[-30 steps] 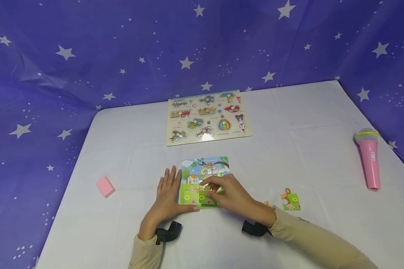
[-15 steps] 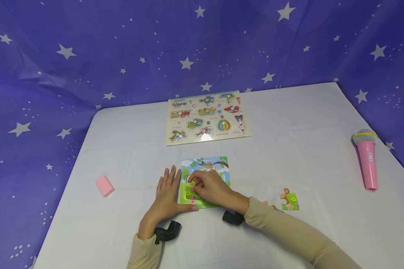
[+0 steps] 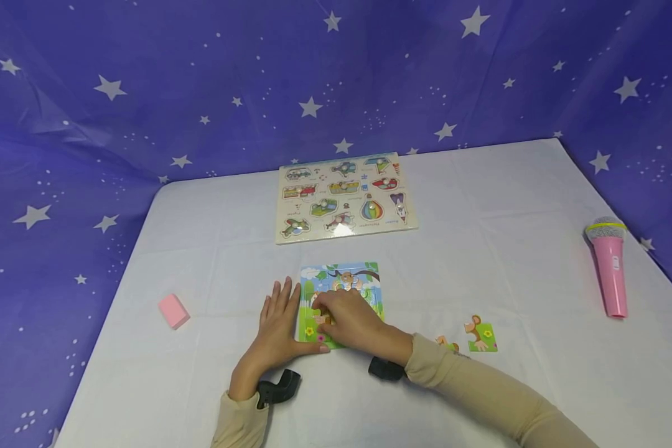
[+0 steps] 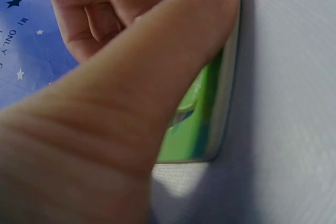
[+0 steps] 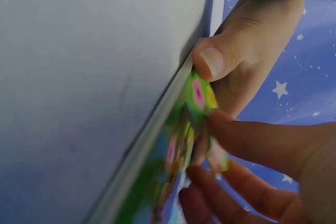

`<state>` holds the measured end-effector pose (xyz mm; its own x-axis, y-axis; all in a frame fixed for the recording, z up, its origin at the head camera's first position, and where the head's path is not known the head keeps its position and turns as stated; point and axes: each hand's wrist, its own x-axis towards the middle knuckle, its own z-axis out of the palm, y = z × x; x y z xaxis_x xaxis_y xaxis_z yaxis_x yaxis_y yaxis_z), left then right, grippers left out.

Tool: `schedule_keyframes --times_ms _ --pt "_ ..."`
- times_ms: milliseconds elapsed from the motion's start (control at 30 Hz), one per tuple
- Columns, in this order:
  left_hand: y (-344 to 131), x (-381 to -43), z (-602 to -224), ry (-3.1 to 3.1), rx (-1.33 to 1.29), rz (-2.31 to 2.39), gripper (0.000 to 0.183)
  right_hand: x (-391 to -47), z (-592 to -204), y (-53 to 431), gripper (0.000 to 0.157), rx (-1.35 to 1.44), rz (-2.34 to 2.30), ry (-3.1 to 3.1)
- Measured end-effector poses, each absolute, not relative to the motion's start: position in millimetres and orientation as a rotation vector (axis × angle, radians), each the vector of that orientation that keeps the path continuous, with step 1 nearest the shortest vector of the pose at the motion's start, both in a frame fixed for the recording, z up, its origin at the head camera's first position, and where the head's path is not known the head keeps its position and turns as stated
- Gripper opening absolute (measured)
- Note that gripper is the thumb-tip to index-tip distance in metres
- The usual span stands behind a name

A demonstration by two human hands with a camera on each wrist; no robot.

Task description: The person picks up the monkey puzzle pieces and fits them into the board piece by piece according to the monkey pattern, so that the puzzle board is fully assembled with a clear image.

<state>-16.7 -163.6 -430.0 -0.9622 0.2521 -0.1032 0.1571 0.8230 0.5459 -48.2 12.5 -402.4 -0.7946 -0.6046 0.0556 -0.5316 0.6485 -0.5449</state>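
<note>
A square puzzle board (image 3: 312, 272) with a cartoon animal scene lies mid-table in the head view. My left hand (image 3: 277, 323) lies flat along its left side with fingers straight, the thumb resting on the near edge. Over the board's near-left corner, my right hand (image 3: 353, 320) pinches a green puzzle piece (image 5: 198, 95) with flowers between thumb and fingers. That piece looks tilted in the right wrist view; my fingers hide part of it. Two loose pieces lie right of the board: a monkey piece (image 3: 484, 336) and another piece (image 3: 447, 343), partly behind my right sleeve.
Behind the puzzle stands out a larger knob puzzle (image 3: 347, 196) of vehicles, lying flat. A pink block (image 3: 174, 311) is at the left, and a pink toy microphone (image 3: 610, 267) near the right edge. A purple starry cloth (image 3: 257, 81) hangs round the white table.
My right hand has carried the green piece leftward from the board's near middle to its near-left corner, then lowered it slightly. The left hand has stayed in place.
</note>
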Motion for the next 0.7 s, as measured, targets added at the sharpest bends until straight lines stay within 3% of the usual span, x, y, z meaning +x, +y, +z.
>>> schedule_keyframes --times_ms 433,700 --pt "-163.2 -15.1 -430.4 2.847 0.335 0.808 0.12 -35.4 -407.2 21.3 0.043 -1.2 -0.341 2.839" --pt "-163.1 -17.2 -430.5 2.851 0.332 0.793 0.121 -31.3 -405.0 23.9 0.052 -1.164 -0.22 2.774"
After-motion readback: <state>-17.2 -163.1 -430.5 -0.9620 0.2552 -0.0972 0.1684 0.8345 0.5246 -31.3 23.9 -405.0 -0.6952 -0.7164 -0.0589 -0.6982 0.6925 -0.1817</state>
